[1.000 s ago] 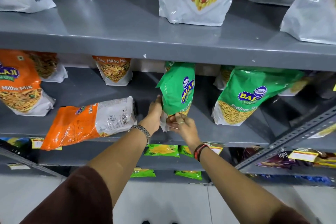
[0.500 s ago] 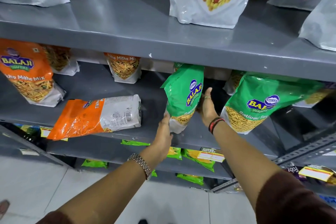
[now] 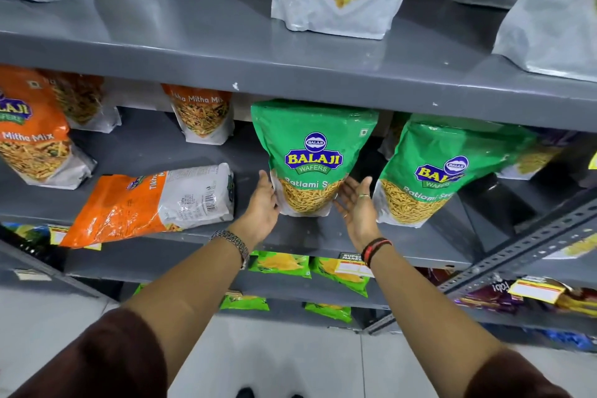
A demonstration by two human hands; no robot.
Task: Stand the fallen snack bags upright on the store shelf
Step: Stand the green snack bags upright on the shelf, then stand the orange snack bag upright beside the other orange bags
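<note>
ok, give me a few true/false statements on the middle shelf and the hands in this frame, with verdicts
1. The green Ratlami Sev bag between the hands stands upright, front label facing out. True.
2. The orange-and-white Tikha Mitha bag stands upright. False: it lies on its side on the grey metal shelf.
3. The left hand is at the green bag's lower left edge, the right hand beside its lower right. True.
4. The right hand is a closed fist. False: it is open, palm toward the bag.
5. The second green bag sits left of the first. False: it sits on the right, tilted.
</note>
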